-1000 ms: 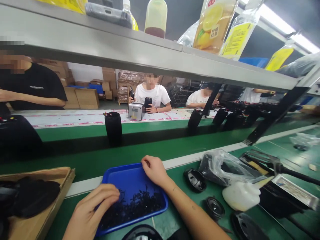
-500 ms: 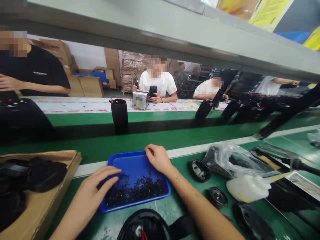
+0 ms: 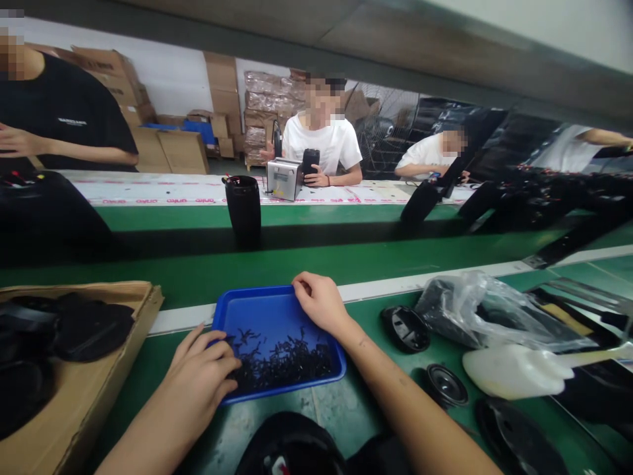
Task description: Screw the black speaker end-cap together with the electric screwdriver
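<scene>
The left hand [image 3: 202, 379], fingers curled, digs into the black screws [image 3: 281, 359] in the blue tray [image 3: 262, 307] on the green bench, while the right hand [image 3: 321, 303] pinches its far rim, cardboard box [image 3: 99, 396] close left.

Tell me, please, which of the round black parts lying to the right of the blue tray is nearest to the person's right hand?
The black ring-shaped part just right of the right hand; the small speaker cone lies nearer the camera.
</scene>
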Demonstrator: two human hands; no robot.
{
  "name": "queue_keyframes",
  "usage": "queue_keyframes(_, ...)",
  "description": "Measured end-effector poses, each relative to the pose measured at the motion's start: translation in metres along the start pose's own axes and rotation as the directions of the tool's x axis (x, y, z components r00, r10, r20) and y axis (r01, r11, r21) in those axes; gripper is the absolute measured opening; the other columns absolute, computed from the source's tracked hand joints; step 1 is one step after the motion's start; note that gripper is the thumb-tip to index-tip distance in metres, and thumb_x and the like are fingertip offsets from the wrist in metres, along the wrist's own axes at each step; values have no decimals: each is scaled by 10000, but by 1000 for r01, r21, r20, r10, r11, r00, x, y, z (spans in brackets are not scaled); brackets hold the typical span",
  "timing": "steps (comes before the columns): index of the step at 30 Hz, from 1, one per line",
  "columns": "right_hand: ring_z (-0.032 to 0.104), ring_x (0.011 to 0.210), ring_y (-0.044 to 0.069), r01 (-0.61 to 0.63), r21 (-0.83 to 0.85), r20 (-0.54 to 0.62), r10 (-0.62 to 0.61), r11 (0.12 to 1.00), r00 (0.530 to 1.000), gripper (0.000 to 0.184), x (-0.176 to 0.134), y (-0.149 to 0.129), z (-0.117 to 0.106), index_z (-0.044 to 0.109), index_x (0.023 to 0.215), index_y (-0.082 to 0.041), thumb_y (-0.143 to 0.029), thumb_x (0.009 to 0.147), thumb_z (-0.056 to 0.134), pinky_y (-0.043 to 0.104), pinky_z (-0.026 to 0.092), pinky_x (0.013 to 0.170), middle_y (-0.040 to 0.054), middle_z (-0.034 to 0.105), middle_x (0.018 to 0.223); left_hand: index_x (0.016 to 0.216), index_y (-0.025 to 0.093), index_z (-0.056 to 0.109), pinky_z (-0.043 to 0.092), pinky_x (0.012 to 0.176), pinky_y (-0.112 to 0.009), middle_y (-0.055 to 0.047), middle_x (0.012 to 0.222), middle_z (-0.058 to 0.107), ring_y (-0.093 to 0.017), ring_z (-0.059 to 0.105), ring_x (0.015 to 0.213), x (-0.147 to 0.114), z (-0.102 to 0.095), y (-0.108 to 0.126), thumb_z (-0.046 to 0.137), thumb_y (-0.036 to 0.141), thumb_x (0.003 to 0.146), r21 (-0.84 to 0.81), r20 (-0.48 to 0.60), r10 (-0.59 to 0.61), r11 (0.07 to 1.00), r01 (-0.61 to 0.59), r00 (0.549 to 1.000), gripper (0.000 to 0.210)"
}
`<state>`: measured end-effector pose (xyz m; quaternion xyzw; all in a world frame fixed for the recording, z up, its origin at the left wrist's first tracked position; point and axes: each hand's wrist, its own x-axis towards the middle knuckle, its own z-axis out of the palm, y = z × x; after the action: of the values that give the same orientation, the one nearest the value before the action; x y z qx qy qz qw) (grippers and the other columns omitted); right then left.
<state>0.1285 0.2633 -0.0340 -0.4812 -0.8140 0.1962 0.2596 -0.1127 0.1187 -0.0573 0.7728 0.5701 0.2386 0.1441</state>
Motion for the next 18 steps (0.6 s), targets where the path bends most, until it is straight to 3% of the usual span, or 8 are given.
queue_keyframes(5, 650, 822, 152, -5, -1, -2, 5, 1000, 1000, 205, -1, 0, 0, 658, 954, -122, -304, 1027, 596, 350, 579, 833, 28, 656, 886, 813, 227, 742, 252, 1049, -593, -73, 884, 740, -345, 611, 1059, 4, 2, 9, 550, 161, 854, 49, -7, 10, 999, -10, 1000, 207)
queue_keyframes(9, 651, 827, 152, -3, -1, -3, 3, 1000, 1000, 202, -2, 0, 1, 658, 958, -122, -300, 1027, 595, 351, 580, 836, 30, 658, 893, 782, 223, 716, 319, 972, -549, -66, 845, 718, -323, 628, 971, 8, -1, 13, 497, 207, 891, -7, -41, -32, 999, 31, 999, 245)
queue_keyframes(14, 650, 824, 151, 4, 1, -9, -4, 1000, 1000, 207, 0, 3, 2, 658, 959, -122, -305, 1030, 591, 348, 581, 830, 30, 657, 890, 827, 260, 718, 391, 946, -464, -32, 912, 737, -298, 656, 970, 14, -15, 25, 542, 366, 890, -217, -79, -148, 968, 128, 986, 215)
queue_keyframes(18, 648, 815, 149, 6, 2, -11, -6, 1000, 1000, 209, 0, 4, 3, 658, 964, -124, -309, 1031, 588, 344, 581, 824, 30, 656, 890, 874, 258, 713, 498, 857, -331, -30, 981, 752, -252, 702, 960, 13, -24, 32, 614, 507, 877, -461, -97, -343, 847, 263, 934, 268)
